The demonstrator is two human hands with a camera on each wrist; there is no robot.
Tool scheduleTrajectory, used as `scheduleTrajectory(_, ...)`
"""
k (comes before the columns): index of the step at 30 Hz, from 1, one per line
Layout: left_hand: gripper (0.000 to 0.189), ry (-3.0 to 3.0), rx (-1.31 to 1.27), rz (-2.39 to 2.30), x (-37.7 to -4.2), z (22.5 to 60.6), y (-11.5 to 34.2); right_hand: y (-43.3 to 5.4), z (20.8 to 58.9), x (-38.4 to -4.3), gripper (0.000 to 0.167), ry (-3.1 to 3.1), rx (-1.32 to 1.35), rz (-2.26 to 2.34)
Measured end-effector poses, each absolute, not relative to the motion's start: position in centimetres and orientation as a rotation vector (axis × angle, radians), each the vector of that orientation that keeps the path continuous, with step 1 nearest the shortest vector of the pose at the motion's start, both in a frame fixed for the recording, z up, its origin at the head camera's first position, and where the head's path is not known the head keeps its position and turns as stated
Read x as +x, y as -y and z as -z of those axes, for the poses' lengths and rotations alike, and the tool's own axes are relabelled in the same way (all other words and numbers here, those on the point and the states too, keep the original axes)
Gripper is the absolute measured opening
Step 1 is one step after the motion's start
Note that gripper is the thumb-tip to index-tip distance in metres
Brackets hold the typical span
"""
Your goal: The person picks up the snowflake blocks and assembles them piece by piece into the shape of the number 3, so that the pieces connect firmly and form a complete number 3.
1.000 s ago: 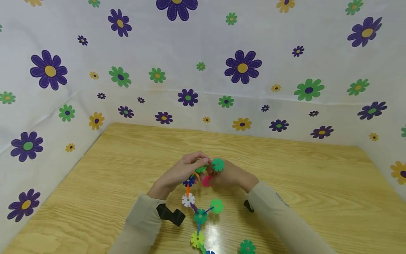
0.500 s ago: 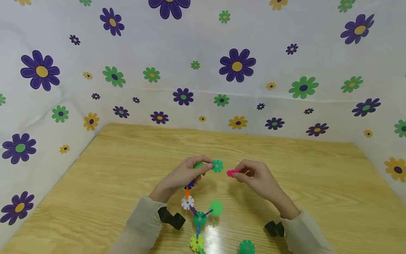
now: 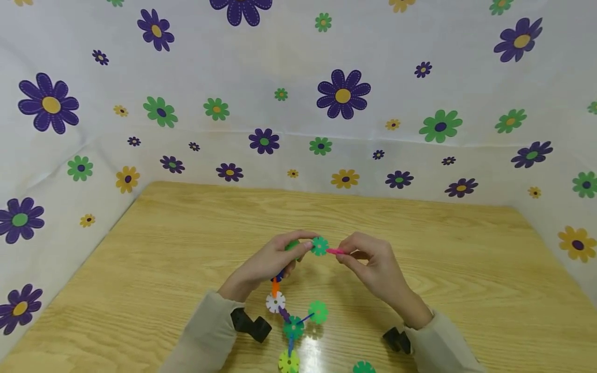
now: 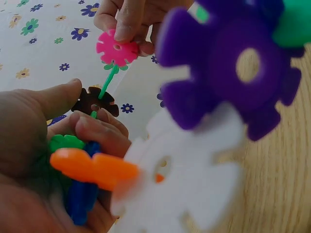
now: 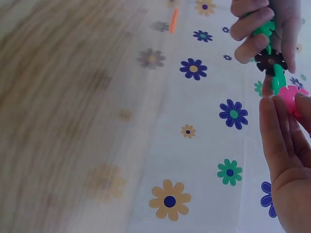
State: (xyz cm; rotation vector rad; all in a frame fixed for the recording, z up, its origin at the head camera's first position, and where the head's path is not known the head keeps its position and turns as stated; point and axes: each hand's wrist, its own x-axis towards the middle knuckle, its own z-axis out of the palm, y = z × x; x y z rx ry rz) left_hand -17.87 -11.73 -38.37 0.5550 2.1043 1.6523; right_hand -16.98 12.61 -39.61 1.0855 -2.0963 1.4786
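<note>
In the head view my left hand (image 3: 263, 264) holds the end of a chain of slotted plastic flower discs. Its thumb and fingers pinch a brown disc (image 4: 92, 101), seen in the left wrist view; a green disc (image 3: 320, 246) sticks out past the fingertips. My right hand (image 3: 380, 267) pinches a pink disc (image 3: 333, 251) between thumb and forefinger, its edge against the green disc. How deep the slots are engaged I cannot tell. Below the left hand hang a blue disc (image 3: 279, 277), an orange disc (image 3: 275, 287) and a white disc (image 3: 275, 302).
The chain continues toward me with a dark green disc (image 3: 293, 328), a light green side disc (image 3: 318, 312) and a yellow disc (image 3: 289, 362). A separate green disc (image 3: 364, 368) lies at the near edge of view. Flower-print cloth (image 3: 298, 114) walls the wooden table (image 3: 186, 228).
The right hand moved away to the right with the pink disc, then came back left. That disc now meets the green one. The left hand stays nearly in place.
</note>
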Motion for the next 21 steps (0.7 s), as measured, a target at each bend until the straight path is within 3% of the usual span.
scheduleTrajectory(11, 0.039, -2.097, 0.591, -1.643, -17.69, 38.01, 11.61, -12.84, 39.37, -16.80, 0.028, 2.046, 1.048, -1.582)
scheduleTrajectory(21, 0.040, -2.074, 0.660, -1.635, -17.50, 37.82, 11.61, -12.67, 39.57, -17.10, 0.015, 2.018, 1.138, -1.785)
